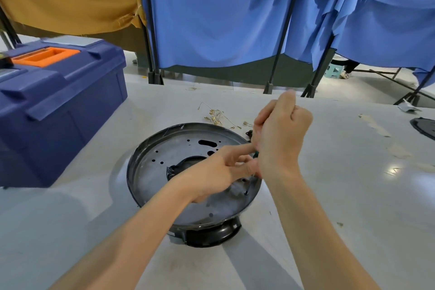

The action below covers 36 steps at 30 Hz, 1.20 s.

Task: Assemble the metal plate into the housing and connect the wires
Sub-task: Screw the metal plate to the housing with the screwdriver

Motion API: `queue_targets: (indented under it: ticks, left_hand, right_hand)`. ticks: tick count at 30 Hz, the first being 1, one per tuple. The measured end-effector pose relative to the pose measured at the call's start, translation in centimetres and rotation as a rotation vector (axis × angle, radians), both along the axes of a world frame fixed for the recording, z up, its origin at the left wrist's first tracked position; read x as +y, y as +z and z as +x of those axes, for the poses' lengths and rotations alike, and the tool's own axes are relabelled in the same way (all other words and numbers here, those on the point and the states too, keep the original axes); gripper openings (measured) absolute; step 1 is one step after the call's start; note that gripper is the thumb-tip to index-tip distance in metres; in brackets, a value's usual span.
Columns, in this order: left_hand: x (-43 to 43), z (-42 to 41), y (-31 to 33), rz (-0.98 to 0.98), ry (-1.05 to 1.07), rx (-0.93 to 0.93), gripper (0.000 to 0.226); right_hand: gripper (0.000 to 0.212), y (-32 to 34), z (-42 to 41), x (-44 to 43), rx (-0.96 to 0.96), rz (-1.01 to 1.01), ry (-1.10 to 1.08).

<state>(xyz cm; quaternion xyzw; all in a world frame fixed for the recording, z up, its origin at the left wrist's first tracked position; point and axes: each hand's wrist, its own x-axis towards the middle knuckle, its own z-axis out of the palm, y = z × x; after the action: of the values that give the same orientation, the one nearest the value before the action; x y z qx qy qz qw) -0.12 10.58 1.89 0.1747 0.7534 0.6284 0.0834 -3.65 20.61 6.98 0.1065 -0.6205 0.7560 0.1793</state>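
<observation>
- I see housing [211,235] at 6 on pale table [341,183], metal plate [155,172] inside.
- My left hand [211,172] pinches screwdriver [255,154] shaft; right hand [280,134] fists its handle.
- Loose wires [216,116] at 12, toolbox [58,106] at 10.
- Far: blue curtains [223,19].

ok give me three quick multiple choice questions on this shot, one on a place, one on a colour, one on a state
1. Where is the toolbox? A left of the housing B right of it C inside it
2. The toolbox's handle is: A green B orange C white
3. The metal plate is: A lying in the housing B held in the air C leaning on the toolbox
1 A, it stands far left; 2 B, the lid's inset grip is orange; 3 A, it lies flat within the black rim.
</observation>
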Motion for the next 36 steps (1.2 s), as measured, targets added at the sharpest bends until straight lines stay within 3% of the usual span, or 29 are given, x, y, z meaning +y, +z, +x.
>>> queue_targets:
  ticks: [2,3,8,11,14,17,20,22,26,29,32,36]
  left_hand:
    - [0.1,0.2,0.1,-0.019,-0.002,0.027,0.032]
    - [0.1,0.3,0.1,-0.017,0.01,0.023,0.029]
    - [-0.3,0.1,0.2,-0.026,0.027,-0.018,0.021]
    - [-0.3,0.2,0.1,-0.021,0.009,-0.025,0.023]
    - [-0.6,0.3,0.0,0.028,-0.004,-0.027,0.026]
    - [-0.4,0.0,0.0,0.044,-0.015,-0.028,0.033]
    - [0.0,0.1,0.1,0.032,-0.017,-0.002,0.024]
    - [-0.1,0.3,0.3,0.054,-0.01,-0.003,0.027]
    - [-0.5,0.2,0.3,0.085,0.026,-0.035,0.018]
    - [-0.4,0.1,0.3,0.05,0.008,-0.019,0.018]
    - [-0.7,0.0,0.2,0.069,0.021,-0.041,0.022]
    - [-0.4,-0.2,0.2,0.104,-0.01,-0.013,0.023]
  right_hand:
    - [0.073,-0.4,0.4,-0.4,0.017,0.008,-0.073]
    - [0.071,-0.4,0.3,-0.2,-0.008,0.006,-0.003]
    - [0.065,2.6,-2.5,2.5,-0.188,0.271,0.772]
    - [0.064,2.5,-2.8,2.3,-0.202,0.164,0.996]
    - [0.066,1.7,-2.0,1.7,-0.14,0.06,0.813]
    - [0.066,1.0,-0.8,1.6,-0.05,-0.038,0.393]
    - [0.073,-0.1,0.6,0.2,0.074,0.044,-0.056]
    - [0.071,-0.2,0.7,-0.1,0.053,0.044,-0.006]
    - [0.062,2.2,-1.7,2.4,-0.178,0.172,0.752]
    - [0.064,2.2,-2.3,2.9,-0.167,0.151,0.974]
    - [0.065,1.5,-1.6,2.1,-0.119,0.035,0.802]
    - [0.072,0.5,-0.2,0.8,-0.009,-0.01,0.179]
